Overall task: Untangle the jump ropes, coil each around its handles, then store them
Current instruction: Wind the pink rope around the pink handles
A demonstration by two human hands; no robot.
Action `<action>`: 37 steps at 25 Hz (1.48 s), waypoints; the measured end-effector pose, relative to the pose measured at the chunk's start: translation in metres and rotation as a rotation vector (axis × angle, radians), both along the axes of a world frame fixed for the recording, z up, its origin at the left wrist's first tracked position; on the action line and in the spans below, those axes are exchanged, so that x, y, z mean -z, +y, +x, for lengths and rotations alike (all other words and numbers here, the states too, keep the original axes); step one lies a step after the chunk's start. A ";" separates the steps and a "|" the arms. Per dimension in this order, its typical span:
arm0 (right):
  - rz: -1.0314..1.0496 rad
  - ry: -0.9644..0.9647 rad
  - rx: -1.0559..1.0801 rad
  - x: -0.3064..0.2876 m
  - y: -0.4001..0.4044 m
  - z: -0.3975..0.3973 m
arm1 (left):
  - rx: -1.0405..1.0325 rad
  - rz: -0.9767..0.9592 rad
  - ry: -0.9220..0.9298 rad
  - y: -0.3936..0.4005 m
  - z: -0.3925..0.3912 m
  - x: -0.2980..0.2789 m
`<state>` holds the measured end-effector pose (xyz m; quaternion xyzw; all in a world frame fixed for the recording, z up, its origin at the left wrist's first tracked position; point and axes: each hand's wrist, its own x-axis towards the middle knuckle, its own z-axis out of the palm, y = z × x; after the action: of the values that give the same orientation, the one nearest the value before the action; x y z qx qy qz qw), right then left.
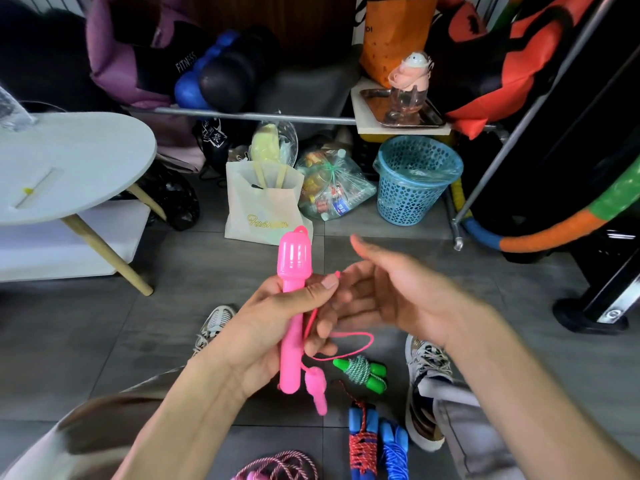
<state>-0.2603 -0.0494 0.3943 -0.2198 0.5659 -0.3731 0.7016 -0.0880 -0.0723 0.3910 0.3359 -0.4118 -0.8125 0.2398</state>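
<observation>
The left hand (277, 320) grips a pink jump-rope handle (292, 306) upright, fingers and thumb curled round its shaft. A thin pink cord (349, 336) loops down just right of this handle to a second pink handle (317, 389), which dangles beside the first handle's lower end. The right hand (391, 296), just right of the held handle, is blurred, fingers loosely spread; whether its fingertips pinch the cord cannot be told. On the floor (104, 323) below and right of the held handle lie a coiled green rope (362, 372), a blue-handled rope wound in red cord (362, 441) and a blue rope (393, 452). Far beyond stands a blue basket (414, 178).
</observation>
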 end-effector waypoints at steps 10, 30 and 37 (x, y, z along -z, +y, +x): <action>-0.215 -0.176 0.712 0.000 -0.013 -0.028 | 0.042 0.005 -0.036 0.000 -0.002 0.004; -0.353 -0.127 0.537 -0.001 -0.005 -0.012 | -0.062 -0.017 -0.057 -0.003 -0.016 0.014; -0.335 -0.105 0.706 -0.002 -0.006 -0.033 | 0.188 -0.021 -0.067 0.005 -0.013 0.013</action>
<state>-0.2928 -0.0553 0.3965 -0.1037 0.5012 -0.6894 0.5127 -0.1013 -0.0677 0.3782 0.3202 -0.4577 -0.8155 0.1520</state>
